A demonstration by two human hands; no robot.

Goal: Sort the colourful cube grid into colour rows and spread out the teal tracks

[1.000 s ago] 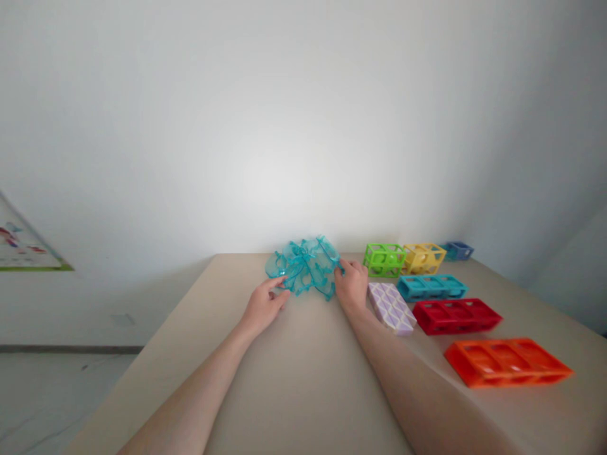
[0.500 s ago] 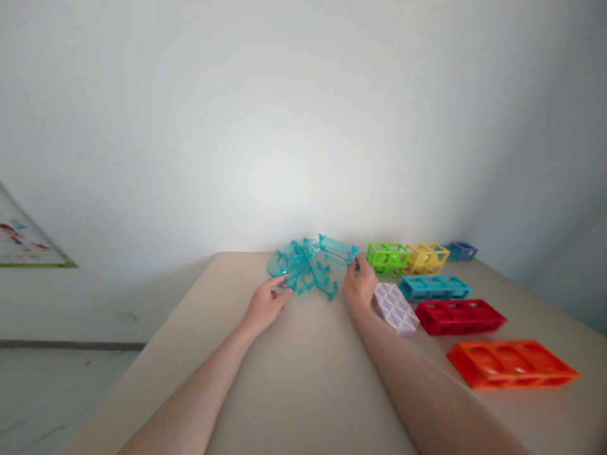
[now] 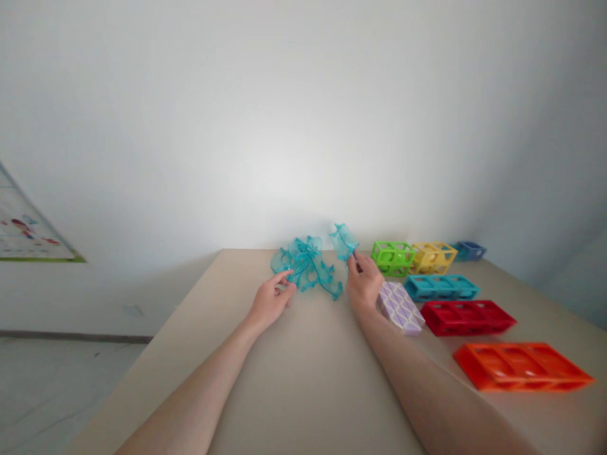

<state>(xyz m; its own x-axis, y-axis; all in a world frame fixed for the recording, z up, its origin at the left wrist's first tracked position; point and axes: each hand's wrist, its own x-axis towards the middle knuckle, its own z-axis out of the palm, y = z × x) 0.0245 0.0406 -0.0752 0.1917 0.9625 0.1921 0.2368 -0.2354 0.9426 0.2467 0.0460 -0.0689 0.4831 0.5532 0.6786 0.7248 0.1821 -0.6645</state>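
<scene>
My right hand point(image 3: 365, 281) is closed on the near end of a translucent teal plastic piece point(image 3: 343, 241), lifted above the tabletop and tilted up toward the wall. The piece has knobbed corners; its lower end is hidden by my fingers. To its left lies a tangled pile of similar teal plastic pieces point(image 3: 306, 265), some curved. At the pile's near left edge is my left hand point(image 3: 271, 302), its index finger reaching to the pieces and its thumb apart from that finger. The left hand holds nothing that I can make out.
Beside my right wrist lies a purple-and-white patterned block point(image 3: 401, 308). Further right stand green point(image 3: 392, 259), yellow point(image 3: 434, 258), teal point(image 3: 442, 287), red point(image 3: 467, 317), orange point(image 3: 521, 366) and dark blue point(image 3: 470, 251) openwork plastic blocks. A wall point(image 3: 303, 126) borders the table point(image 3: 303, 379).
The teal piece in my right hand has come away from the pile and swung from nearly level to steeply upward. My left hand stays by the pile. The view has shifted slightly.
</scene>
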